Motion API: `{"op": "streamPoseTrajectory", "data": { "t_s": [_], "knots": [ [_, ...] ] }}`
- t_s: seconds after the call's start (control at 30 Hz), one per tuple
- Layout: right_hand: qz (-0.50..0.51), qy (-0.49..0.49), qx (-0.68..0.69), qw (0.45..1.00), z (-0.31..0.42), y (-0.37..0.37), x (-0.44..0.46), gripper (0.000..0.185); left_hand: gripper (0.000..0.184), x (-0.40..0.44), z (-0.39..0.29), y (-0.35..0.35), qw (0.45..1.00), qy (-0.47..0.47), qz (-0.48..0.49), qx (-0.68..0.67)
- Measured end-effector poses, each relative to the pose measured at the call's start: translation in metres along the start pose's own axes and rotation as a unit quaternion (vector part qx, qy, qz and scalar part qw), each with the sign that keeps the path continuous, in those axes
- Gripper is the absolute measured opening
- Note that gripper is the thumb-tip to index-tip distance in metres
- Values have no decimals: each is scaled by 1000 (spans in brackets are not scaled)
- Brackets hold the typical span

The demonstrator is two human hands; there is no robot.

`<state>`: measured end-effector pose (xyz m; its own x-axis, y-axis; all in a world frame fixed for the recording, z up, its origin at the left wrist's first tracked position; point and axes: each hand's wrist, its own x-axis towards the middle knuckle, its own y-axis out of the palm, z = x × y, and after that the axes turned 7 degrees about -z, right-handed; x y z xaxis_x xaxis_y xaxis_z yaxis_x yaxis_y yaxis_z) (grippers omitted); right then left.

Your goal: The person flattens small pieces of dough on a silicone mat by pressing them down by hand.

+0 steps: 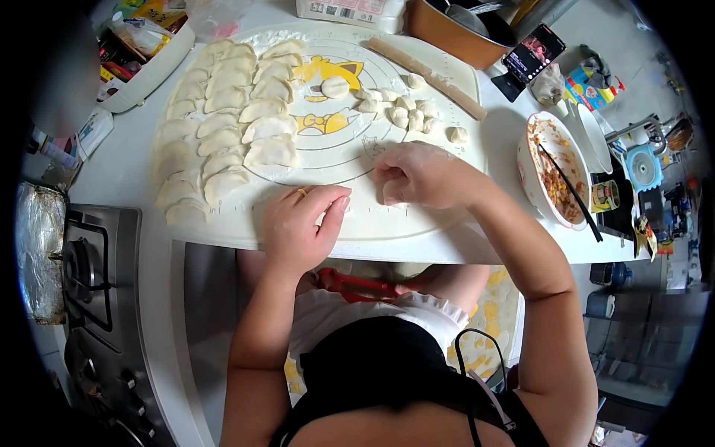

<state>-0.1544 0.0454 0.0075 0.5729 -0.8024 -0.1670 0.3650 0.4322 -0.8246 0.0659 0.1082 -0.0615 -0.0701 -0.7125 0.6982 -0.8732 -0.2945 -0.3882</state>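
My left hand (302, 227) rests at the front edge of the white dough mat (328, 173), its fingers curled and the thumb close to the index finger. A trace of white shows under it, too small to name. To its right, my right hand (424, 177) is bent down over the mat with closed fingers; what they hold, if anything, is hidden. Several small dough pieces (400, 117) lie beyond my right hand, near one flattened round of dough (335, 87). Rows of folded dumplings (269, 151) cover the mat's left side.
A wooden rolling pin (428, 78) lies across the mat's back right. To the right stand a bowl of filling (530, 171) with black chopsticks (572, 192) and a phone (538, 52) on a stand. A brown pot (454, 37) is behind; a gas stove (112, 298) is at left.
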Motion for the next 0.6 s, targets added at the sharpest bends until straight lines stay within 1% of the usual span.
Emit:
{"op": "streamPoseTrajectory", "data": {
  "t_s": [0.03,0.1,0.13,0.2,0.23,0.27,0.33,0.37,0.43,0.47,0.5,0.53,0.57,0.6],
  "knots": [
    [-1,1,1,1000,-1,-1,2,28,6,0,0,0,1000,1,2,0],
    [48,35,36,998,-5,-7,12,25,6,1,0,0,1000,3,2,1],
    [47,34,36,998,-7,-9,16,25,6,1,0,0,1000,0,3,-3],
    [46,-67,77,994,-9,-10,24,20,6,2,-1,-1,1000,-3,3,-2],
    [77,-56,113,989,-7,-13,26,17,6,1,0,0,1000,-6,3,-7],
    [80,-60,114,988,-5,-14,30,17,6,0,1,-1,1000,-9,2,-12],
    [114,-68,41,990,-3,-18,40,17,6,0,3,-1,1000,-7,-5,-7],
    [116,-68,40,990,-1,-18,47,17,6,0,3,0,1000,-2,-7,-7],
    [-8,-54,104,993,4,-14,67,16,6,0,3,1,1000,-10,-3,-12],
    [-84,-75,157,981,-2,-6,79,15,5,1,3,2,1000,-15,-1,-15],
    [-173,-120,99,973,-11,1,92,16,5,1,2,3,1000,-13,1,-16],
    [-257,-165,39,951,-16,4,102,16,6,1,2,3,1000,-16,-1,-23],
    [-256,-167,42,951,-24,3,108,16,6,1,1,1,999,-20,-4,-28],
    [-300,-171,39,937,-31,-2,110,26,6,1,2,-1,999,-22,-6,-23]
  ]
}}
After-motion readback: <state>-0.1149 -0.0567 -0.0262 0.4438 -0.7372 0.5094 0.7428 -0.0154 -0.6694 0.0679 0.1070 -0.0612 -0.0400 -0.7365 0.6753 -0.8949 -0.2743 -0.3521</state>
